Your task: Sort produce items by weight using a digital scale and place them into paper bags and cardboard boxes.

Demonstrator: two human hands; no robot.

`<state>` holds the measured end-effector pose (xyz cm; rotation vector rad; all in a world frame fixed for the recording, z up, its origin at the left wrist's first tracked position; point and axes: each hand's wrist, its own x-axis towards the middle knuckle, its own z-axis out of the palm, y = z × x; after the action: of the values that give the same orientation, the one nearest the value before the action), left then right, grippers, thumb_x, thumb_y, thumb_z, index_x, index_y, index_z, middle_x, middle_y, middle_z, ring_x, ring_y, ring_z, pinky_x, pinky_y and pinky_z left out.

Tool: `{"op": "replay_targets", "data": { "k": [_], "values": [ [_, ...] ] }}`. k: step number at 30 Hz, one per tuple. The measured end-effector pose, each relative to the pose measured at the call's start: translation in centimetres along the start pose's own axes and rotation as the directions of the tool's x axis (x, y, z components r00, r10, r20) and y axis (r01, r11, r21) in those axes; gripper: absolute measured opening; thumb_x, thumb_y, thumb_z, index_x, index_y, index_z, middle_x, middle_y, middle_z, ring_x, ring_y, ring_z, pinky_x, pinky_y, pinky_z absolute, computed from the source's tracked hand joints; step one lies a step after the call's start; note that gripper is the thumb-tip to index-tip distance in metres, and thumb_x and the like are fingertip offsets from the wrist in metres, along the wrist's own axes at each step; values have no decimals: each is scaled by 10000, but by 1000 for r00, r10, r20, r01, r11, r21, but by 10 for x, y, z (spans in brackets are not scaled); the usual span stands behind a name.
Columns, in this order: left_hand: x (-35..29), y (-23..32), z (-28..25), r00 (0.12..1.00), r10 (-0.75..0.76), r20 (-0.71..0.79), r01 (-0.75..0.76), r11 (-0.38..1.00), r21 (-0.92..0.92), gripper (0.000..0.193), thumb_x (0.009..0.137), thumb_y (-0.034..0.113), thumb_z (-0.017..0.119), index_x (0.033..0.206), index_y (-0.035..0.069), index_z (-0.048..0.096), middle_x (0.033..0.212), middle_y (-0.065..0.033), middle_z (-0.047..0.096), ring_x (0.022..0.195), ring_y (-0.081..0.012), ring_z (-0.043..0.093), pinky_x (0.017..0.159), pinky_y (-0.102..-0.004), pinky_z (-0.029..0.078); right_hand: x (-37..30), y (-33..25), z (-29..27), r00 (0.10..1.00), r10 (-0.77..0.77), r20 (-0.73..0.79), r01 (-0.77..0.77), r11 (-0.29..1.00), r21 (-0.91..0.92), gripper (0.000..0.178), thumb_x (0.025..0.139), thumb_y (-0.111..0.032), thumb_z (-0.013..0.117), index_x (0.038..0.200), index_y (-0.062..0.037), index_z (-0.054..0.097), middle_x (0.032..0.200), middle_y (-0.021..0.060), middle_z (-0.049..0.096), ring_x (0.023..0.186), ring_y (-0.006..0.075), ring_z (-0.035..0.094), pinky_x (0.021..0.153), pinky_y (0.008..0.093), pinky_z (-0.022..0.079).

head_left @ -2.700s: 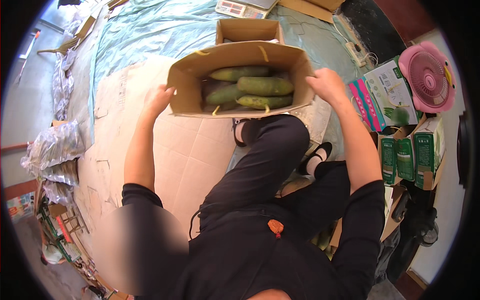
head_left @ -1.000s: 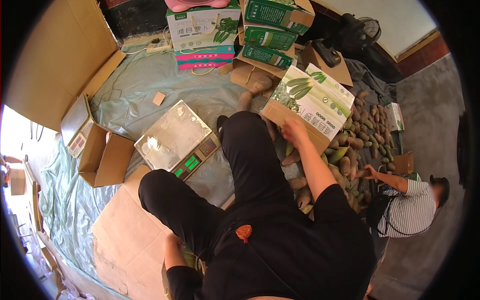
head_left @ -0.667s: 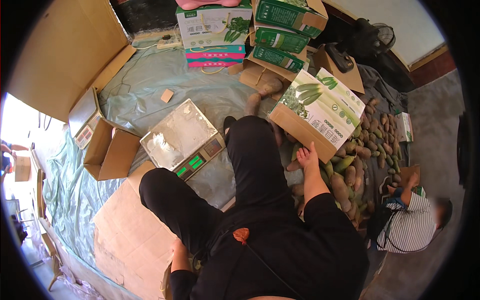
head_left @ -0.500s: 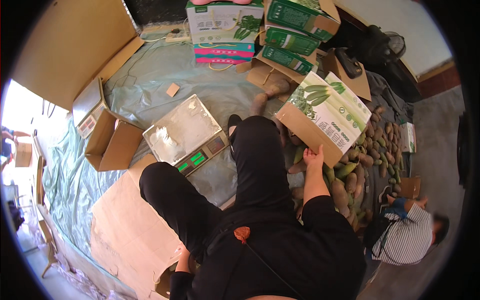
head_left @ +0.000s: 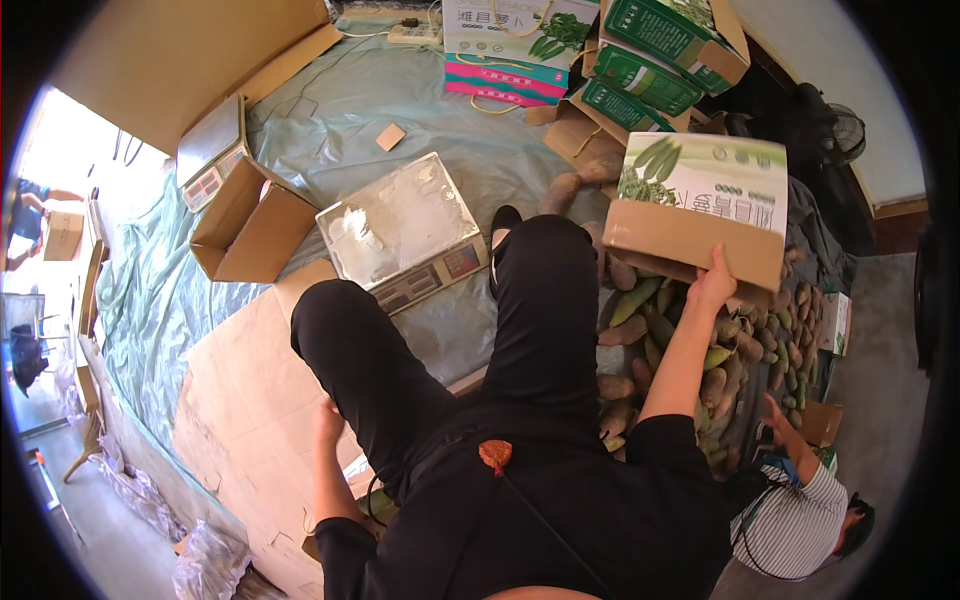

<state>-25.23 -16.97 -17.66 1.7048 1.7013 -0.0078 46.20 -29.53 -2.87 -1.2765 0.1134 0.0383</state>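
Observation:
My right hand (head_left: pixel 712 284) is closed on the near cardboard edge of a printed carton (head_left: pixel 690 236), white and green with vegetable pictures and a plain brown flap. The carton is held tilted above a pile of long green and brown root vegetables (head_left: pixel 640 318). Beside my left thigh, over a flattened cardboard sheet (head_left: pixel 245 395), is my left hand (head_left: pixel 328 424); its fingers are partly hidden, so I cannot make out whether it grips anything. In front of my knees lies a flat scale (head_left: pixel 400 225) with a worn metal top.
An open brown box (head_left: pixel 245 235) stands left of the scale. Printed cartons (head_left: pixel 650 70) are stacked at the back, right of a gift box (head_left: pixel 510 40). A black fan (head_left: pixel 835 125) is at far right. Another person in a striped shirt (head_left: pixel 795 520) is at lower right.
My right hand has tipped the carton so its brown flap faces me. My left hand has come forward from behind my thigh. The scale's green digits no longer show. The whole view has shifted.

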Motion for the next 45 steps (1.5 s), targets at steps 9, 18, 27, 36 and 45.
{"op": "replay_targets", "data": {
  "k": [9, 18, 27, 36, 45],
  "values": [
    [24, 159, -149, 818, 145, -557, -342, 901, -267, 195, 904, 93, 590, 1060, -8, 650, 948, -86, 683, 885, -130, 623, 800, -256, 479, -98, -66, 122, 602, -259, 755, 599, 772, -213, 231, 840, -59, 654, 1051, 36, 647, 983, 33, 666, 876, 102, 580, 806, 244, 445],
    [3, 309, -194, 552, 419, -721, -680, 727, -98, 221, 904, 14, 549, 1112, -12, 619, 1094, -94, 640, 1033, -169, 593, 916, -284, 445, -237, -13, 276, -211, 94, 973, 863, 485, 141, 323, 772, -157, 660, 1081, -64, 630, 980, 179, 654, 954, 355, 612, 831, 438, 487],
    [18, 349, -158, 605, 567, -559, -706, 706, -48, 303, 828, 13, 618, 1131, 29, 619, 1132, -102, 616, 1089, -226, 565, 956, -322, 411, -366, 110, 281, -381, 438, 814, 917, 296, 269, 171, 797, -173, 567, 924, -166, 681, 917, 92, 690, 901, 272, 666, 755, 407, 528],
    [33, 333, -139, 741, 526, -417, -608, 789, -86, 336, 877, 106, 607, 1211, 74, 588, 1189, -53, 601, 1137, -180, 527, 967, -323, 368, -313, 39, 277, -339, 373, 864, 854, 507, 116, 286, 773, -240, 662, 1027, -108, 669, 983, 99, 684, 935, 282, 649, 785, 370, 516],
    [41, 333, -121, 746, 551, -374, -582, 812, 36, 324, 864, 86, 602, 1188, 67, 596, 1170, -118, 584, 1115, -267, 545, 960, -352, 408, -100, -20, 210, 250, 162, 955, 624, 727, -287, 347, 801, -213, 646, 1117, -69, 635, 943, 80, 664, 851, 170, 613, 765, 297, 489]
  ]
}}
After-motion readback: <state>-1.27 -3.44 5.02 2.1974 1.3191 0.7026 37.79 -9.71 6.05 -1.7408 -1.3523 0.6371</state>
